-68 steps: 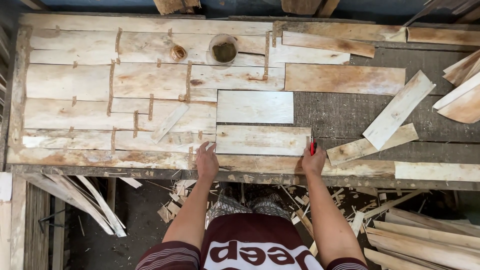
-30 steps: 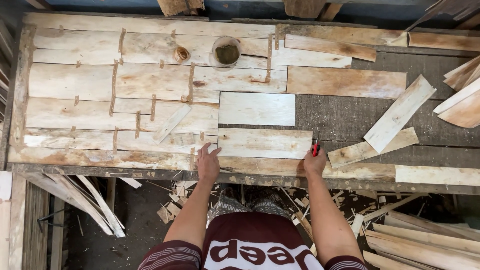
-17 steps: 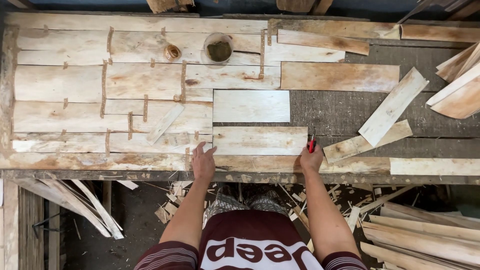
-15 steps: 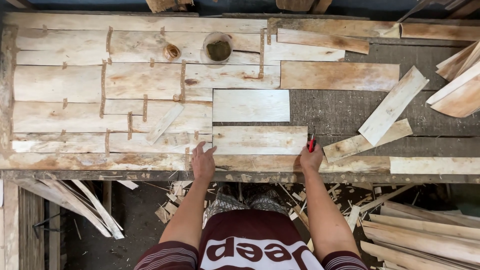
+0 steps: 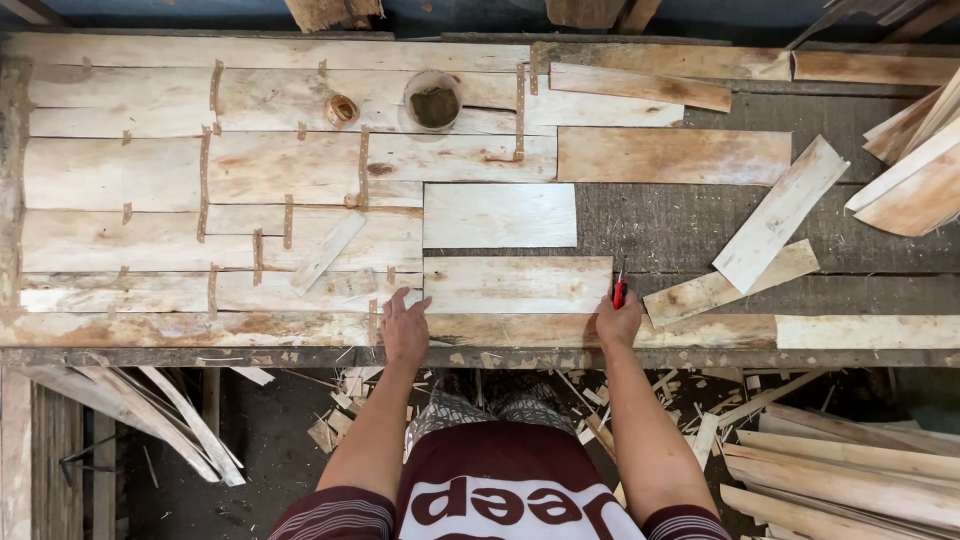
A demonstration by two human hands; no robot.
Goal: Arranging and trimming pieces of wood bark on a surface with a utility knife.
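Observation:
My left hand lies flat, fingers apart, on the near edge of the workbench, touching the lower left corner of a pale wooden board. My right hand is closed around a small red tool at the board's right end. A second, shorter pale board lies just behind it. To the left, several boards are joined into a panel with strips of brown tape.
A small cup of dark stuff and a roll of tape stand at the back of the panel. Loose boards lie on the right of the bench. Offcuts and strips litter the floor below.
Both hands have stayed at the ends of the near board; only the view has shifted slightly.

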